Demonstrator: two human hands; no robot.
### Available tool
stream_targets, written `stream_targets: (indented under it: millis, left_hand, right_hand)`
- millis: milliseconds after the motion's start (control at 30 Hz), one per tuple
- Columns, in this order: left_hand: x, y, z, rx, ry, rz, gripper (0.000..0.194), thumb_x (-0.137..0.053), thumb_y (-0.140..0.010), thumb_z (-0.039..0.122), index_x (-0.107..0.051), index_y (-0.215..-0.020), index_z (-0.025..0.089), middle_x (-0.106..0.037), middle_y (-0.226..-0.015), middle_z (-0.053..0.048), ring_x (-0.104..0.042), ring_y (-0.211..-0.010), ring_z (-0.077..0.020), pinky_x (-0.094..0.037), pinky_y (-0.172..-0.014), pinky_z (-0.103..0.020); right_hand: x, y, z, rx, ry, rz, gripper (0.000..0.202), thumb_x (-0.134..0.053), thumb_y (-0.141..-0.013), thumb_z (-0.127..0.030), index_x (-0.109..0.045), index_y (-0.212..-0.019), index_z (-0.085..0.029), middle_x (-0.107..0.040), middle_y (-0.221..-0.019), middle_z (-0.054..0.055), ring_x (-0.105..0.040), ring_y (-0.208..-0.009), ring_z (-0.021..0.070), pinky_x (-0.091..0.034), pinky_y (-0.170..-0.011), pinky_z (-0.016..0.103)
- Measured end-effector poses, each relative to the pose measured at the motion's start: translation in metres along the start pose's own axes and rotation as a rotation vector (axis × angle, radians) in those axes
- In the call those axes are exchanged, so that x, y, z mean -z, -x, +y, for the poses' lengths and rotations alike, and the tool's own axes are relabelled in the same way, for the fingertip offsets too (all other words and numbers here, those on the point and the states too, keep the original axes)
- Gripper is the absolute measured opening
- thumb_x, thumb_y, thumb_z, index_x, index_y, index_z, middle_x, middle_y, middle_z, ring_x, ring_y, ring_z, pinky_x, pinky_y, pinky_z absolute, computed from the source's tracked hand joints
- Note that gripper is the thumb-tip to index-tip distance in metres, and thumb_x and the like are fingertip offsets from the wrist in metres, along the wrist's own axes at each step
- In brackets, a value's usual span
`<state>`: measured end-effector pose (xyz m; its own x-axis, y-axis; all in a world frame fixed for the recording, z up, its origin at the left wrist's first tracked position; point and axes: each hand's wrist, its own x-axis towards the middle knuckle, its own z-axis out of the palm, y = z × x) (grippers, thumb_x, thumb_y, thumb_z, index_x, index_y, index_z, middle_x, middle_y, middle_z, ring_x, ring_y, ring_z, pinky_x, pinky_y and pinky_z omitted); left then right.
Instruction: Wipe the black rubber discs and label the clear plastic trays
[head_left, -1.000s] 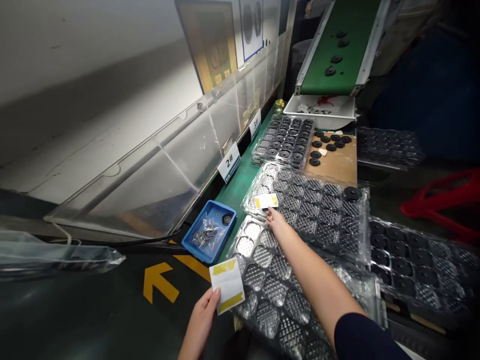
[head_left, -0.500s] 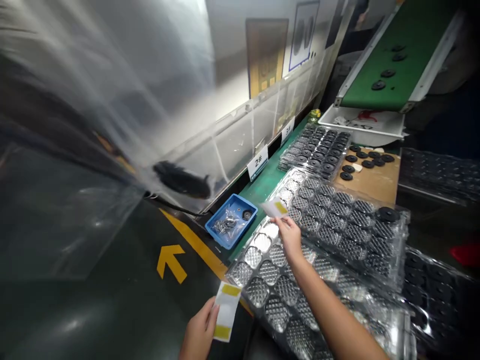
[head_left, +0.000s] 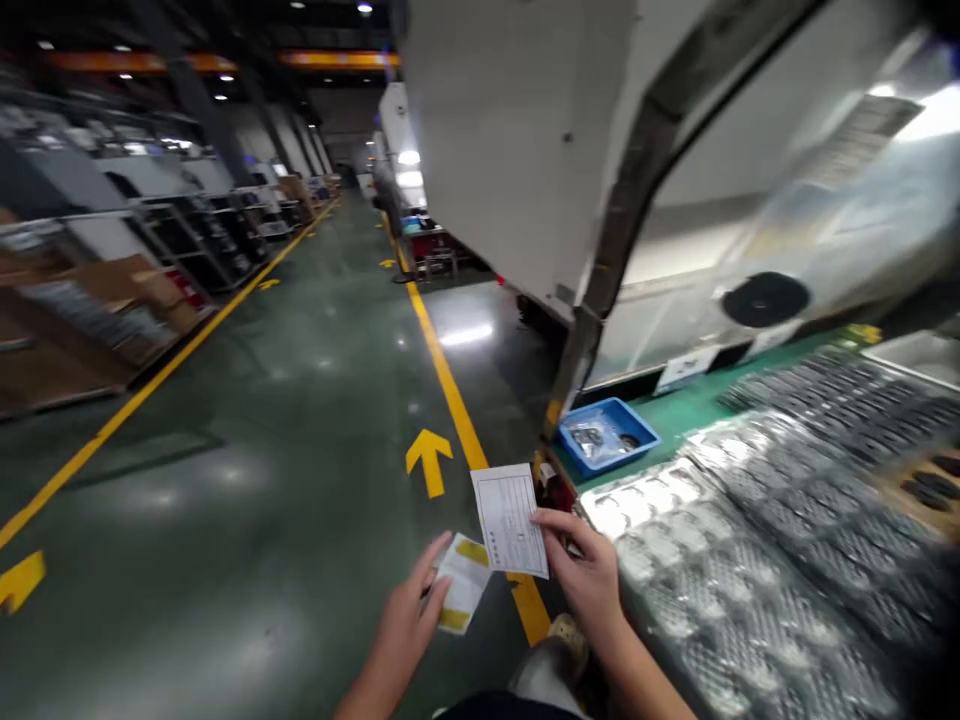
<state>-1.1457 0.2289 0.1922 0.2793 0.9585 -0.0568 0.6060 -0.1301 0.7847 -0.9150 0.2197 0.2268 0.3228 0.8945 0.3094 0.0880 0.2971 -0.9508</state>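
Note:
My left hand [head_left: 405, 625] holds a small white label backing with yellow stripes [head_left: 463, 590] low in the middle of the view. Just right of it, my right hand [head_left: 589, 570] pinches a white printed label [head_left: 511, 520] by its lower right edge, printed face toward me. The two papers nearly touch above the green floor. Clear plastic blister trays [head_left: 720, 560] lie on the bench directly right of my right hand.
A small blue tray [head_left: 609, 437] with bagged parts sits on the green bench top [head_left: 690, 410]. A grey machine housing [head_left: 525, 150] rises behind it. Yellow floor lines and arrows [head_left: 429, 460] mark a long aisle with shelving [head_left: 112, 270] at left.
My view swung left from the bench toward the aisle. My right hand lifted the label off the tray and drew it back beside the backing paper in my left hand.

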Motion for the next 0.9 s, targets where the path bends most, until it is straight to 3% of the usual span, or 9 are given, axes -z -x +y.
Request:
stream_targets:
  millis: [67,100,200,333,467,600,733,800,900]
  left_hand:
    - [0.036,0.043,-0.041,0.138,0.12,0.148,0.057,-0.039,-0.085,0.039,-0.027,-0.136,0.018,-0.065,-0.064,0.002,-0.06,-0.057,-0.0132,-0.047,-0.055,-0.021]
    - [0.053,0.067,-0.061,0.205,0.184,0.231,0.059,-0.041,-0.083,0.041,-0.029,-0.135,0.016,-0.065,-0.064,0.002,-0.061,-0.058,-0.0139,-0.047,-0.054,-0.021]
    - [0.097,0.14,-0.111,0.377,0.325,0.5,0.054,-0.046,-0.078,0.046,-0.048,-0.123,0.015,-0.068,-0.097,-0.008,-0.064,-0.082,-0.0201,-0.05,-0.067,-0.025]
    - [0.133,0.231,-0.149,0.554,0.354,0.844,0.047,-0.046,-0.078,0.043,-0.054,-0.118,0.018,-0.059,-0.119,-0.009,-0.061,-0.096,-0.0218,-0.048,-0.08,-0.029]
    - [0.143,0.306,-0.172,0.697,0.369,1.117,0.043,-0.045,-0.08,0.038,-0.054,-0.119,0.022,-0.057,-0.122,-0.005,-0.058,-0.103,-0.0198,-0.046,-0.086,-0.027]
    - [0.133,0.368,-0.197,0.868,0.372,1.352,0.043,-0.044,-0.08,0.036,-0.054,-0.119,0.02,-0.057,-0.123,-0.005,-0.055,-0.108,-0.0188,-0.043,-0.09,-0.027]
    - [0.126,0.412,-0.227,1.021,0.364,1.643,0.049,-0.041,-0.081,0.04,-0.049,-0.123,0.015,-0.053,-0.127,-0.008,-0.05,-0.115,-0.019,-0.04,-0.093,-0.026]
    - [0.135,0.427,-0.245,1.091,0.34,1.779,0.055,-0.041,-0.081,0.044,-0.043,-0.128,0.015,-0.058,-0.121,-0.008,-0.056,-0.107,-0.0178,-0.044,-0.088,-0.024]
    - [0.168,0.446,-0.275,1.199,0.344,1.83,0.065,-0.036,-0.081,0.051,-0.028,-0.136,0.017,-0.07,-0.085,-0.003,-0.065,-0.069,-0.0145,-0.052,-0.066,-0.023]
  right_hand:
    - [-0.055,0.021,-0.006,-0.078,-0.05,-0.072,0.011,-0.061,-0.073,-0.022,-0.069,-0.079,-0.022,-0.069,-0.079,0.004,-0.063,-0.071,0.0173,-0.048,-0.061,0.025]
    - [-0.083,0.033,-0.009,-0.127,-0.079,-0.124,0.01,-0.061,-0.073,-0.024,-0.069,-0.079,-0.021,-0.068,-0.078,0.004,-0.062,-0.068,0.0167,-0.048,-0.058,0.024]
    - [-0.166,0.072,-0.018,-0.291,-0.175,-0.341,0.014,-0.062,-0.073,-0.031,-0.065,-0.079,-0.018,-0.065,-0.071,0.004,-0.057,-0.055,0.0134,-0.041,-0.045,0.021]
    - [-0.259,0.135,-0.029,-0.567,-0.324,-0.721,0.024,-0.062,-0.073,-0.041,-0.062,-0.079,-0.018,-0.055,-0.056,-0.001,-0.042,-0.04,0.0064,-0.027,-0.035,0.016]
    - [-0.333,0.192,-0.034,-0.978,-0.396,-1.16,0.032,-0.065,-0.069,-0.047,-0.06,-0.078,-0.017,-0.039,-0.044,-0.007,-0.022,-0.033,0.001,-0.013,-0.033,0.014]
    - [-0.411,0.24,-0.033,-1.041,-0.371,-1.442,0.037,-0.074,-0.059,-0.047,-0.058,-0.069,-0.015,-0.046,-0.049,-0.005,-0.038,-0.042,0.0035,-0.026,-0.04,0.013]
    - [-0.495,0.286,-0.029,-1.123,-0.338,-1.713,0.037,-0.08,-0.053,-0.038,-0.053,-0.066,-0.017,-0.035,-0.043,-0.01,-0.022,-0.034,-0.0011,-0.017,-0.035,0.012]
    - [-0.538,0.308,-0.028,-1.199,-0.355,-1.785,0.035,-0.08,-0.055,-0.034,-0.052,-0.07,-0.019,-0.031,-0.045,-0.012,-0.013,-0.033,-0.0024,-0.011,-0.033,0.012]
    - [-0.606,0.341,-0.029,-1.337,-0.392,-1.864,0.035,-0.079,-0.057,-0.033,-0.055,-0.079,-0.02,-0.03,-0.046,-0.013,-0.01,-0.034,-0.0024,-0.012,-0.032,0.012]
